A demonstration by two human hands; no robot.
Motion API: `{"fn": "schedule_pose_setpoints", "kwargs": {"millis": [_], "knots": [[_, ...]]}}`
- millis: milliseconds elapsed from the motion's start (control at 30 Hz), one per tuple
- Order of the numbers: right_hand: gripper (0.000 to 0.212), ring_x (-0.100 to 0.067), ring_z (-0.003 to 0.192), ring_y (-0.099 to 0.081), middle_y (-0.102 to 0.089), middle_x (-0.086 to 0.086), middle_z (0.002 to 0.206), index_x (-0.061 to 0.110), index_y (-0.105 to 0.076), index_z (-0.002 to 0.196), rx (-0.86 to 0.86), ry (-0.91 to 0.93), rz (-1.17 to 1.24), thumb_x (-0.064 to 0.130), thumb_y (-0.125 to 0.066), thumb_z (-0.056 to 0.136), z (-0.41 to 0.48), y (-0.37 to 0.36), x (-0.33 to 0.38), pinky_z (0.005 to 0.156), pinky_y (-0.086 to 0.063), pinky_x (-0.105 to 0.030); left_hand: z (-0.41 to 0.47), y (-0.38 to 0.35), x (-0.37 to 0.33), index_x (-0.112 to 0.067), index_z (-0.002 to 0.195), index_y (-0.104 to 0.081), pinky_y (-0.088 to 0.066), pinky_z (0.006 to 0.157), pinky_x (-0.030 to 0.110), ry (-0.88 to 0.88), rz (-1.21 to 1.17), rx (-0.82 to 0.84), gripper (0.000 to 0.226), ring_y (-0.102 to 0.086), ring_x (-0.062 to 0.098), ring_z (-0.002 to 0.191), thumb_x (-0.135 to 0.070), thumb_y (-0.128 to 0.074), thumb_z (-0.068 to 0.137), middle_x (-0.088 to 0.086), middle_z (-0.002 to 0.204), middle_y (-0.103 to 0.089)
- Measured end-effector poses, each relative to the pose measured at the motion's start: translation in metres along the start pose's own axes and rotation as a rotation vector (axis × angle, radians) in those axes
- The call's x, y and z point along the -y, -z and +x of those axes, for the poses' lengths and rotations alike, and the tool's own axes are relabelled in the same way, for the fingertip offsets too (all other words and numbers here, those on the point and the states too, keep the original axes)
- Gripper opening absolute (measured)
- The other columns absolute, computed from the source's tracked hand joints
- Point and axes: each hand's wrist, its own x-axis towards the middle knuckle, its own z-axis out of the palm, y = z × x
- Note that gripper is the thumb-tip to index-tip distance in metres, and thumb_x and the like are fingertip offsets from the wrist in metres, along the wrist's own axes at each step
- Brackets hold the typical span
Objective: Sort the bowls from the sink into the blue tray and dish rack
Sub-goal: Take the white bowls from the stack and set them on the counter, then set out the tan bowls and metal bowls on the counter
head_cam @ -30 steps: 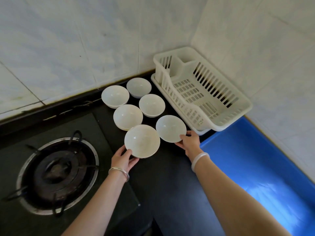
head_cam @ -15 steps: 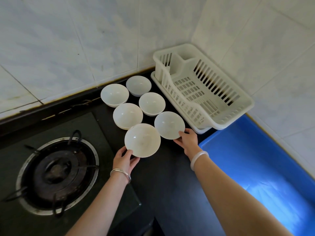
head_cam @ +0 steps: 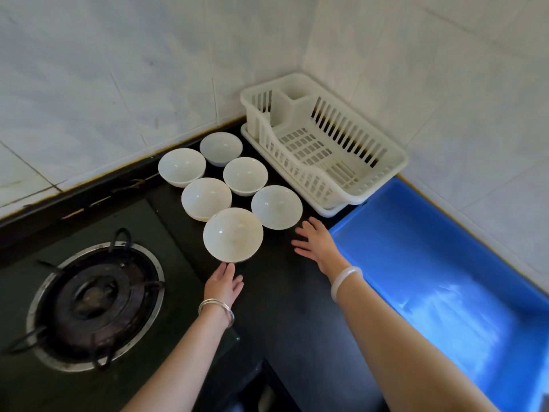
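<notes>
Six white bowls [head_cam: 245, 175] are being kept upright in a tight cluster on the black worktop [head_cam: 282, 295], between the gas burner [head_cam: 95, 295] and the white dish rack [head_cam: 300, 173]; nothing is being carried by the rack or the blue tray [head_cam: 430, 263] yet. The left hand [head_cam: 224, 285] is being held open, fingers straight, tips at the near rim of the nearest bowl [head_cam: 233, 234], which is lying straight ahead of it; contact cannot be told. The right hand [head_cam: 316, 243] is being held open, fingers spread, just beside the front-right bowl [head_cam: 276, 206], lying ahead and slightly left. The tray is sitting immediately right of this hand, so the right hand is being judged nearer for both destinations.
</notes>
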Motion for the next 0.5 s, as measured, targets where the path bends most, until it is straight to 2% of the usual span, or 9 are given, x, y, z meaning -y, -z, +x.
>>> {"fn": "schedule_pose_setpoints", "kwargs": {"millis": [133, 233, 333, 400, 500], "knots": [[0.037, -0.022, 0.093, -0.065, -0.064, -0.006, 0.116, 0.020, -0.044, 0.135, -0.009, 0.060, -0.088, 0.032, -0.038, 0.100, -0.041, 0.035, -0.020, 0.071, -0.053, -0.028, -0.029, -0.012, 0.023, -0.003, 0.133, -0.044, -0.045, 0.094, 0.034, 0.023, 0.183, 0.176, 0.041, -0.054, 0.031, 0.117, -0.009, -0.049, 0.093, 0.017, 0.132, -0.052], [0.031, -0.018, 0.082, -0.066, -0.068, 0.001, 0.098, 0.018, -0.057, 0.122, -0.063, 0.122, -0.193, 0.030, -0.039, 0.099, -0.080, 0.071, -0.039, 0.067, -0.050, -0.025, -0.057, -0.034, 0.045, -0.002, 0.129, -0.048, -0.046, 0.091, 0.031, 0.032, 0.324, 0.309, 0.036, -0.057, 0.026, 0.102, -0.007, -0.048, 0.093, 0.016, 0.116, -0.056], [0.023, -0.012, 0.071, -0.065, -0.070, 0.006, 0.087, 0.020, -0.063, 0.109, -0.233, 0.197, -0.290, 0.026, -0.045, 0.096, -0.124, 0.116, -0.062, 0.063, -0.050, -0.022, -0.087, -0.062, 0.073, -0.002, 0.123, -0.053, -0.051, 0.076, 0.021, 0.025, 0.503, 0.459, 0.031, -0.060, 0.018, 0.083, -0.005, -0.049, 0.092, 0.011, 0.102, -0.058], [0.017, -0.009, 0.062, -0.063, -0.069, 0.006, 0.079, 0.021, -0.064, 0.100, -0.376, 0.228, -0.331, 0.022, -0.048, 0.095, -0.155, 0.147, -0.081, 0.062, -0.050, -0.022, -0.108, -0.079, 0.095, -0.002, 0.120, -0.055, -0.051, 0.066, 0.015, -0.003, 0.650, 0.565, 0.029, -0.058, 0.013, 0.076, -0.005, -0.051, 0.091, 0.010, 0.101, -0.058], [0.012, -0.017, 0.068, -0.063, -0.068, 0.003, 0.079, 0.026, -0.064, 0.093, -0.580, 0.178, -0.468, 0.022, -0.053, 0.092, -0.197, 0.190, -0.113, 0.069, -0.050, -0.030, -0.143, -0.099, 0.131, -0.005, 0.117, -0.059, -0.052, 0.073, 0.019, -0.088, 0.858, 0.707, 0.028, -0.059, 0.016, 0.078, -0.007, -0.054, 0.089, 0.009, 0.099, -0.060]]}}
